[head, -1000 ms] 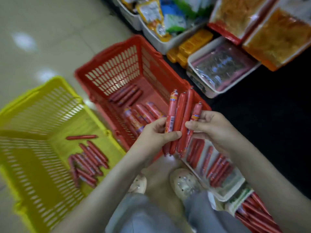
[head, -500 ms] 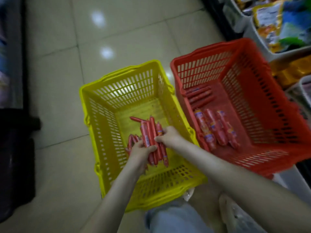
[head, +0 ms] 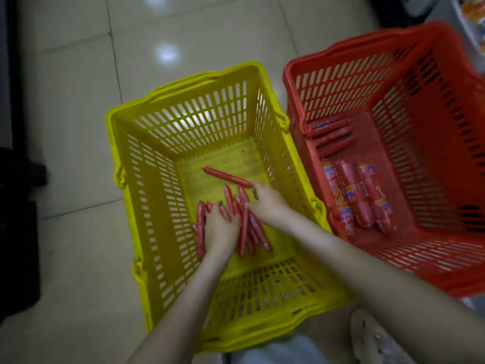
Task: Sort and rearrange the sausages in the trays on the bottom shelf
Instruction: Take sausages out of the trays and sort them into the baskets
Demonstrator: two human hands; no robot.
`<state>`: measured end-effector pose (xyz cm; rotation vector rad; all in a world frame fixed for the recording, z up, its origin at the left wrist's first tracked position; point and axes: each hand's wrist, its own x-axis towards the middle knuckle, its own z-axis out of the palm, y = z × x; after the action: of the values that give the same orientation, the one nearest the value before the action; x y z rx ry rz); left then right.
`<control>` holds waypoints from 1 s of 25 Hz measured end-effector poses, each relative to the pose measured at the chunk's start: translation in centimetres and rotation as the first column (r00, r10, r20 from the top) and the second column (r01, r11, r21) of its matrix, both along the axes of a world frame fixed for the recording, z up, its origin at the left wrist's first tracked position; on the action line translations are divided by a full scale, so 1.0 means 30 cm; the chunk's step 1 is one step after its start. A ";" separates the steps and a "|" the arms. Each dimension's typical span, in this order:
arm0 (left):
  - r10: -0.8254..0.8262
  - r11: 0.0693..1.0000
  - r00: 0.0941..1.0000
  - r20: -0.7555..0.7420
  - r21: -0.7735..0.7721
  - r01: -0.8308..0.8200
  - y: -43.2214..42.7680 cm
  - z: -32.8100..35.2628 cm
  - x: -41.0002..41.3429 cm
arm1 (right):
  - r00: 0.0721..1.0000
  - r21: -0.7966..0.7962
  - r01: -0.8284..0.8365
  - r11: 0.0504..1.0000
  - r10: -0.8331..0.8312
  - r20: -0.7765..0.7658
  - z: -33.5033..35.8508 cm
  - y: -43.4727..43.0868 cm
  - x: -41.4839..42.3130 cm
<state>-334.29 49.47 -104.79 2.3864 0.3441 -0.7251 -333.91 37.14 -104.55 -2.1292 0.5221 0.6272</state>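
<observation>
A yellow basket (head: 168, 211) stands on the floor with a pile of thin red sausages (head: 246, 232) on its bottom. One loose thin sausage (head: 227, 177) lies slanted just beyond the pile. My left hand (head: 220, 232) lies on the pile, its fingers curled round a few sausages. My right hand (head: 267, 203) is at the pile's far right end, thumb touching the sausage tips, fingers loosely bent. Beside it on the right, a red basket (head: 433, 158) holds thick labelled sausages (head: 359, 198) and a row of slimmer ones (head: 332, 134) at its far end.
Glossy pale floor tiles (head: 73, 101) stretch to the left and beyond the baskets. A dark fixture (head: 15, 206) runs along the left edge. Shelf goods (head: 472, 24) show at the top right corner. My shoe (head: 378, 340) is at the bottom right.
The bundle I held over the shelf tray was carried left and lowered into the yellow basket. It now rests on the pile with both hands still on it.
</observation>
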 end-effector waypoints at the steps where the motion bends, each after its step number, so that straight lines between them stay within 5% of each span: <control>1: -0.025 0.999 0.997 0.068 -0.037 0.028 -0.035 0.039 0.005 | 0.997 0.026 0.010 1.000 -0.012 0.078 0.058 -0.022 0.001; 9: -0.234 0.847 0.808 0.541 -0.294 0.443 -0.446 0.450 -0.132 | 0.809 0.126 0.316 0.940 -0.336 0.482 0.464 -0.440 -0.353; 12: -0.338 0.683 0.602 0.723 -0.252 0.686 -0.651 0.535 -0.354 | 0.724 0.077 0.526 0.847 -0.494 0.482 0.443 -0.632 -0.630; 15: -0.483 0.445 0.467 0.741 -0.251 0.860 -0.811 0.492 -0.618 | 0.613 0.097 0.707 0.701 -0.675 0.411 0.334 -0.755 -0.959; 17: -0.641 0.270 0.354 0.681 -0.231 0.935 -0.898 0.381 -0.797 | 0.550 -0.049 0.819 0.571 -0.759 0.348 0.212 -0.791 -1.203; 20: -0.916 0.031 0.048 0.398 -0.049 0.998 -0.977 0.134 -0.959 | 0.367 -0.248 0.914 0.320 -0.914 0.173 -0.013 -0.763 -1.495; 22: -0.987 -0.124 -0.125 0.100 0.022 0.992 -1.010 -0.047 -0.997 | 0.319 -0.267 0.913 0.309 -0.948 -0.007 -0.150 -0.717 -1.601; 25: -0.982 -0.183 -0.171 -0.086 0.155 0.971 -1.015 -0.250 -1.017 | 0.382 -0.317 0.864 0.391 -0.920 -0.091 -0.280 -0.643 -1.593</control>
<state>-364.80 19.02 -112.28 2.3579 -1.9726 -1.2285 -381.70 17.84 -112.96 -1.5475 1.8319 0.1673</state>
